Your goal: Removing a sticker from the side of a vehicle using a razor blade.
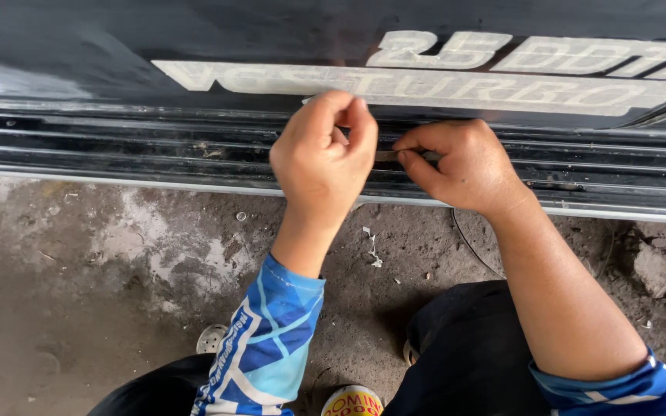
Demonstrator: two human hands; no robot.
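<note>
A person crouching on a stained concrete floor (79,308) is working with both bare hands at the lower side panel (117,38) of a dark vehicle. The left hand (324,158), sitting just above frame centre, is curling into a loose fist, its thumb and forefinger pinching together at the lower edge of the pale lettered decal (425,86) that is running across the panel from 11 o'clock toward 2 o'clock; whether anything is caught in that pinch cannot be told. At 3 o'clock of it and nearly touching, the right hand (460,166) is pressing a thin pale strip (389,156) between thumb and forefinger against the ribbed black sill moulding (156,146). The strip is lying flat along one groove of the moulding, between the two hands. Blue patterned sleeves (267,347) are showing on both forearms, one at 6 o'clock and one at 5 o'clock, and dark trousers (464,354) are covering the knees below. Small pale scraps (373,250) are lying on the floor just under the hands. A round red-and-yellow can top (352,402) is peeking in at the bottom edge.
</note>
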